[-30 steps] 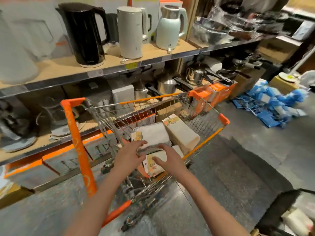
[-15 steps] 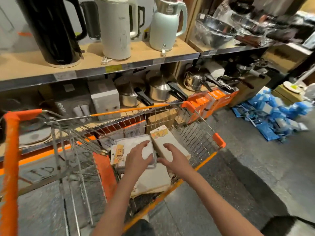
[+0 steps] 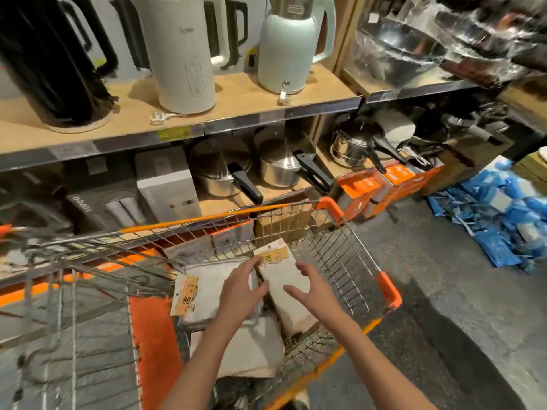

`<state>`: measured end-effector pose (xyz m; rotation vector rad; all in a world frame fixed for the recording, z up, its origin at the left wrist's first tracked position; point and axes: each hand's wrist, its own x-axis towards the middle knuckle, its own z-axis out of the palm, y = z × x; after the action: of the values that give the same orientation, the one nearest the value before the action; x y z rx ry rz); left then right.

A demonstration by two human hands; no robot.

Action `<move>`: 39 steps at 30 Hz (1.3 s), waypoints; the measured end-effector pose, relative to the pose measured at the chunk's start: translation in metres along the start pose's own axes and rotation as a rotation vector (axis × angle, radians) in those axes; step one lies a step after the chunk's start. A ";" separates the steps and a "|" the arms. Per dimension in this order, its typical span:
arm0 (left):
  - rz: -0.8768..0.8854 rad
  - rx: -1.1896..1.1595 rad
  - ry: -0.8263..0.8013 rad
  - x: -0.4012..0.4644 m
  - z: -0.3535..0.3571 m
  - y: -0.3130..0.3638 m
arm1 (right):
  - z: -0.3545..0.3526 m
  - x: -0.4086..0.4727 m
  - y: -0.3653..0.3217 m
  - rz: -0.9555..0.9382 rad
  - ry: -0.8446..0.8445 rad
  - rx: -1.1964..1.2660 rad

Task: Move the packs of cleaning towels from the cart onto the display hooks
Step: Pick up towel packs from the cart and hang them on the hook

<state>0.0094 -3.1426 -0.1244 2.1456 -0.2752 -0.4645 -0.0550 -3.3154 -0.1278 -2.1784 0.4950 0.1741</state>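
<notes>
2 hands (image 3: 241, 288) reach towel packs (image 3: 284, 279).

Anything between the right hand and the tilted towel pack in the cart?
Nothing visible. The right hand hovers open directly over the tilted towel pack inside the cart, while the left hand touches the pack's label end. No display hooks are in view.
</notes>
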 end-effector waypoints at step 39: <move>-0.395 -0.800 0.406 0.161 0.220 -0.132 | 0.095 0.248 0.202 0.185 -0.270 0.327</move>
<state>0.0652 -3.2868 -0.3849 1.4411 0.5001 -0.2756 0.0932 -3.4208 -0.4077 -1.7576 0.5291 0.4499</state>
